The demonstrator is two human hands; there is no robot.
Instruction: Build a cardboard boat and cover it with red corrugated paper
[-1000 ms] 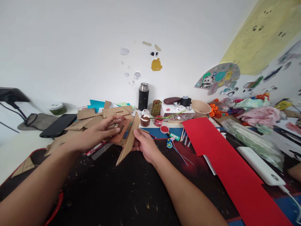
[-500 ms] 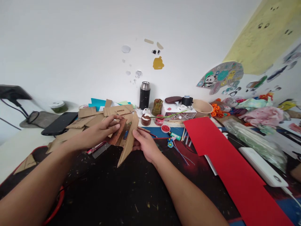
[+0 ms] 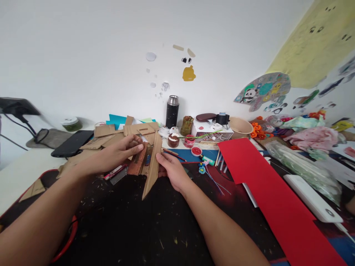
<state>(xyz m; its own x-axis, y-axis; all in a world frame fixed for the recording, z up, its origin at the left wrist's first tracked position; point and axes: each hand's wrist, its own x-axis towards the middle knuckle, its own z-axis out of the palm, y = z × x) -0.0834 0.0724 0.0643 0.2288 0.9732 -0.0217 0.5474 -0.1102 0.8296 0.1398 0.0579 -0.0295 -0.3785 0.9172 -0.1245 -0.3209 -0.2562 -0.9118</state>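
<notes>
Over the black table mat [image 3: 133,225], my left hand [image 3: 124,151] pinches a reddish-brown painted cardboard piece [image 3: 137,164] between thumb and fingers. My right hand [image 3: 170,168] grips a long, pointed strip of bare cardboard [image 3: 153,162], its thumb on the near face and its other fingers partly hidden behind. The strip stands steeply tilted, point downward, just right of the painted piece. Between the two, more cardboard shows; whether they are joined cannot be made out.
Cardboard scraps [image 3: 105,138] pile up behind my left hand. A black thermos [image 3: 172,112], paint jars [image 3: 173,139] and a white box [image 3: 212,131] line the wall. Red card [image 3: 257,184] and a white power bank [image 3: 313,197] lie at right.
The painted piece now shows more of its face, and the gap between it and the pointed strip looks different. The whole view has shifted slightly. Both hands keep their hold.
</notes>
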